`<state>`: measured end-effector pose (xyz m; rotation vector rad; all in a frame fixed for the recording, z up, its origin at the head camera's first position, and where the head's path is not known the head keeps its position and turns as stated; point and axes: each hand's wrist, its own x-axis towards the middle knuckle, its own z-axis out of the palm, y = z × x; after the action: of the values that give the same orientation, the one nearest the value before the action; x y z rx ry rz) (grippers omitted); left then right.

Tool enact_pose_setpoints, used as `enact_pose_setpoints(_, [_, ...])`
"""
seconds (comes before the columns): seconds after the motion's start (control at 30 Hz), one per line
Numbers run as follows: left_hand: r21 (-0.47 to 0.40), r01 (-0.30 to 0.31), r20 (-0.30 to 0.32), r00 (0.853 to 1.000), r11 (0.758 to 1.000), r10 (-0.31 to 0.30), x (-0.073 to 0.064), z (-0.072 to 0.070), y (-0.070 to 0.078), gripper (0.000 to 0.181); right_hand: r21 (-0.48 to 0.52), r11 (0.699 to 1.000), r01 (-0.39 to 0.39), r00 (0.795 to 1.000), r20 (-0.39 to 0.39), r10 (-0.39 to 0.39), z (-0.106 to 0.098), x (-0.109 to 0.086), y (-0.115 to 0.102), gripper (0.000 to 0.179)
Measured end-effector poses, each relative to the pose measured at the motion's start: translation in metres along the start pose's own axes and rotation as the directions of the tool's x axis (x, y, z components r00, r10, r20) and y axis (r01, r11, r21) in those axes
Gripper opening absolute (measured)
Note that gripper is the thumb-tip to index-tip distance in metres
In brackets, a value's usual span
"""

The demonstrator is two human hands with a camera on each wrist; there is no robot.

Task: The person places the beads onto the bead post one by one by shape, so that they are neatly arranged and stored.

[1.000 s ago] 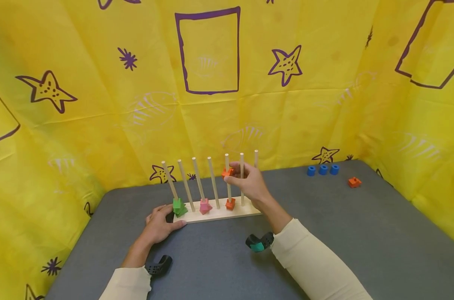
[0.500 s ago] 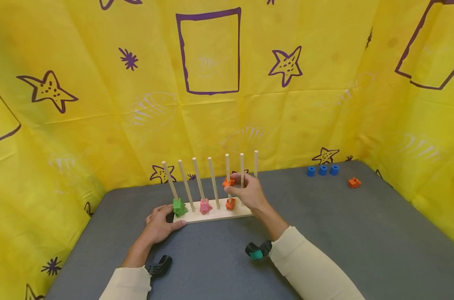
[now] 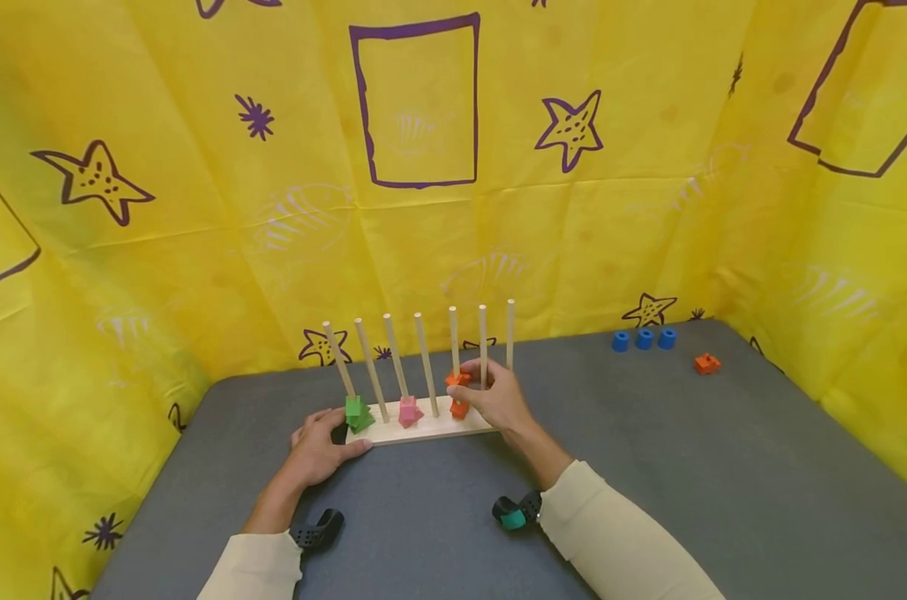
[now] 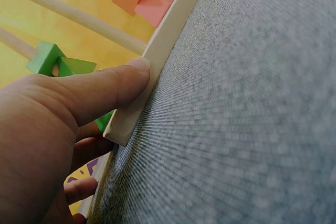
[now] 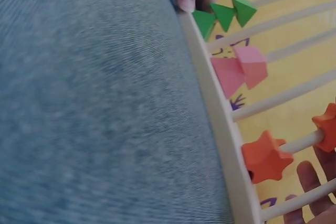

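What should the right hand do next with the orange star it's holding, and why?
I think the right hand should slide the upper orange star further down its stick. It is threaded on, but bare wood shows between it and the lower orange star. The left hand grips the end of the wooden base, which should help.

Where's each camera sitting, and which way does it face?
Head: worn on head, facing forward, down at pale wooden pegboard; left hand, right hand, forearms show.
Left wrist: on that wrist, facing the pegboard's end; left hand shows.
Right wrist: on that wrist, facing the pegboard; parts of both hands show.
Wrist views share: green triangular blocks, pink angular blocks.
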<state>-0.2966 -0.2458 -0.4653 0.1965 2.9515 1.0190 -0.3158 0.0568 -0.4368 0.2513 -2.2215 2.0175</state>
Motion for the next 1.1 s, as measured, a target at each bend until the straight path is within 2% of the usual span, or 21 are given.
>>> enact_pose_setpoints(0.23, [0.008, -0.013, -0.006, 1.0, 1.0, 0.014, 0.0, 0.002, 0.001, 0.073, -0.021, 0.999, -0.046, 0.999, -0.014, 0.045, 0.0, -0.004, 0.01, 0.026])
enact_pose_setpoints(0.43, [0.013, -0.018, 0.0, 1.0, 1.0, 0.018, 0.0, 0.004, 0.001, 0.075, -0.014, 0.999, -0.041, 0.999, -0.01, 0.041, -0.003, -0.007, 0.013, 0.024])
enact_pose_setpoints(0.6, [0.017, -0.047, -0.014, 0.999, 0.999, 0.047, 0.0, 0.001, -0.001, 0.074, 0.0, 0.999, -0.042, 0.999, -0.004, 0.042, -0.008, -0.011, 0.01, 0.029])
enact_pose_setpoints(0.73, [0.017, -0.051, -0.011, 0.999, 0.999, 0.051, 0.0, -0.002, -0.003, 0.075, 0.05, 0.998, -0.027, 1.0, 0.007, 0.027, -0.014, -0.016, 0.002, 0.038])
enact_pose_setpoints(0.83, [0.02, -0.047, -0.009, 0.999, 0.999, 0.047, 0.0, -0.003, -0.003, 0.075, 0.045, 0.999, -0.009, 1.0, 0.01, 0.009, -0.021, -0.021, -0.007, 0.04])
enact_pose_setpoints(1.1, [0.021, -0.057, -0.019, 0.998, 0.998, 0.057, -0.001, -0.001, 0.0, 0.07, -0.112, 0.989, 0.098, 0.995, 0.033, -0.095, -0.052, -0.033, -0.047, 0.032])
